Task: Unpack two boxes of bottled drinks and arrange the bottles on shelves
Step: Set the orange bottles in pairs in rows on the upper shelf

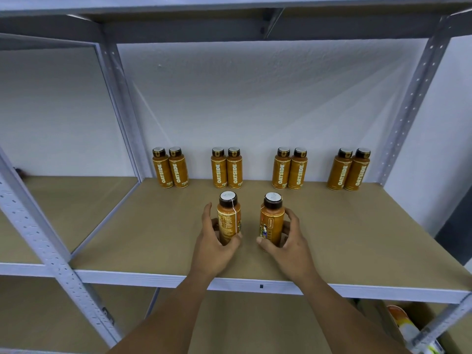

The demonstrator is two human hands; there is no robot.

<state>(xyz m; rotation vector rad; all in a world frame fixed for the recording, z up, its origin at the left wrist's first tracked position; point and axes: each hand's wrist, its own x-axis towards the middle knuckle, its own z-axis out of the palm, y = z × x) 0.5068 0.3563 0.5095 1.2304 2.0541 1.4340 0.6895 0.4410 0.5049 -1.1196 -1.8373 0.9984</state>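
On the shelf, 6 o'clock of the back row, left hand wraps the left bottle, right hand the right bottle, mid-body; likely rigid, slick, fairly heavy: hold the waist.

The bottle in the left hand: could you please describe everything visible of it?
It is an upright orange-brown bottle, plastic by its look, with a dark brown cap whose top is white. Its label turns small print towards the camera, and a thin white line runs down from the cap. The grip of the left hand curls round its lower half, hiding the base, so contact with the shelf board cannot be confirmed. It sits forward of the back row, apart from the other held bottle.
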